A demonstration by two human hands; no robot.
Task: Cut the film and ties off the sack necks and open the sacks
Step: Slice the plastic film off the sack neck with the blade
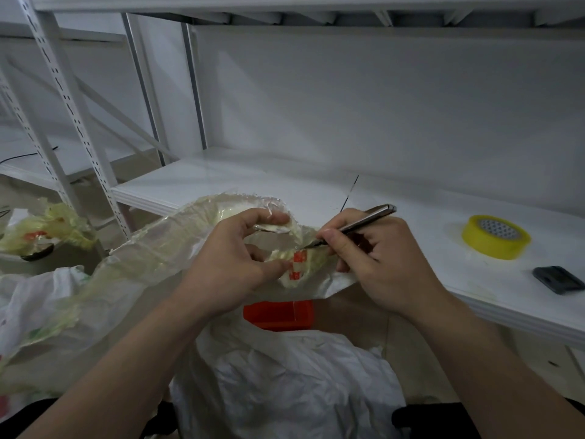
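Observation:
A white sack [285, 369] lies in front of me, its neck wrapped in yellowish film [177, 236] with a red-and-white tie [297, 264]. My left hand [231, 264] pinches the film-wrapped neck, thumb and fingers on both sides of it. My right hand [376, 264] grips a slim metal knife [357, 223] like a pen. Its blade tip touches the film just above the red tie. An orange patch [278, 313] shows on the sack below the neck.
A white shelf [411, 248] runs behind the sack, with a roll of yellow tape [495, 237] and a dark flat object [558, 279] on its right part. At left lie another white sack [38, 299] and crumpled film with red bits [41, 231]. White racking posts [66, 99] stand at left.

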